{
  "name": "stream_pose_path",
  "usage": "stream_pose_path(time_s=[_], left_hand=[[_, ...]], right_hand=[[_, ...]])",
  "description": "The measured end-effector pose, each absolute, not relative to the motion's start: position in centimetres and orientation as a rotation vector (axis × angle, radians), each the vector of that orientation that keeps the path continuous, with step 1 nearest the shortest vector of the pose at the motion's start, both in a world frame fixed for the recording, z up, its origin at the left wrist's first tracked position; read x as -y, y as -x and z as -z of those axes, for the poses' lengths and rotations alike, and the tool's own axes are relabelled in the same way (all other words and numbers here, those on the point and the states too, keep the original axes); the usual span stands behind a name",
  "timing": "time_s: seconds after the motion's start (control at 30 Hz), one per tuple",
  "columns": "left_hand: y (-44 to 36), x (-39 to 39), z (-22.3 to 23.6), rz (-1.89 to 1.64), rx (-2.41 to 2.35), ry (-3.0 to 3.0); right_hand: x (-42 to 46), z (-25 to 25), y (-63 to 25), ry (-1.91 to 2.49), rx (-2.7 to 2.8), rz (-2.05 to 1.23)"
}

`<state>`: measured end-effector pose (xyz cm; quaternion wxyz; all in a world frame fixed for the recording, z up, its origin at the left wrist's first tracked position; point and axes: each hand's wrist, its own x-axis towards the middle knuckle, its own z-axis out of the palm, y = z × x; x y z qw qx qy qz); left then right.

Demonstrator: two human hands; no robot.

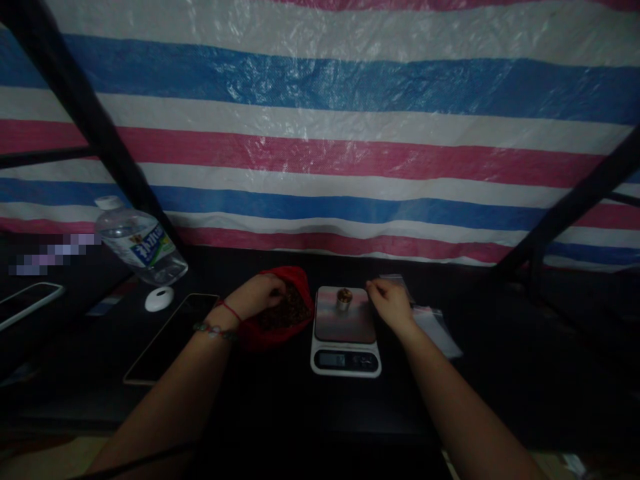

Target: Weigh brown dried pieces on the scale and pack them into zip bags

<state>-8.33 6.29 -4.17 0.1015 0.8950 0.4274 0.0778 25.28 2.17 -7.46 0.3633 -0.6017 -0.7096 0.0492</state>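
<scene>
My left hand [257, 295] reaches into an open red bag [295, 280] filled with dark brown bits, its fingers curled among them. Just right of the bag stands a white kitchen scale [345, 343] with a small round cup [344, 298] on its platform. My right hand [389, 301] hovers at the scale's right edge, close to the cup, fingers pinched together; whether something small is in them cannot be told. Clear plastic bags [435, 327] lie on the dark table beside that hand.
A tilted water bottle [137, 243] leans at the left, with its white cap [159, 299] lying below it. A phone [167, 340] lies left of the red bag and another device [27, 303] at the far left. A striped tarp [350, 133] and dark frame bars stand behind.
</scene>
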Motion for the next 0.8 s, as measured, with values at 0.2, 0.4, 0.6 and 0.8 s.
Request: stream_pose_path(time_s=[0.2,0.4,0.6,0.8], left_hand=[[6.9,-5.3,3.0,-0.395,-1.24,-2.656],[1.3,-2.6,2.2,-0.396,-0.926,-2.718],[-1.4,-2.7,4.2,-0.47,-0.958,-2.649],[-2.5,-2.6,5.0,-0.559,-1.119,-2.561]], right_hand=[[-2.2,7.4,-25.2,1.567,1.816,-0.132],[-2.0,7.1,-25.2,1.564,1.809,-0.139],[-2.0,6.9,-25.3,1.555,1.816,-0.125],[-2.1,6.9,-25.3,1.545,1.818,-0.105]])
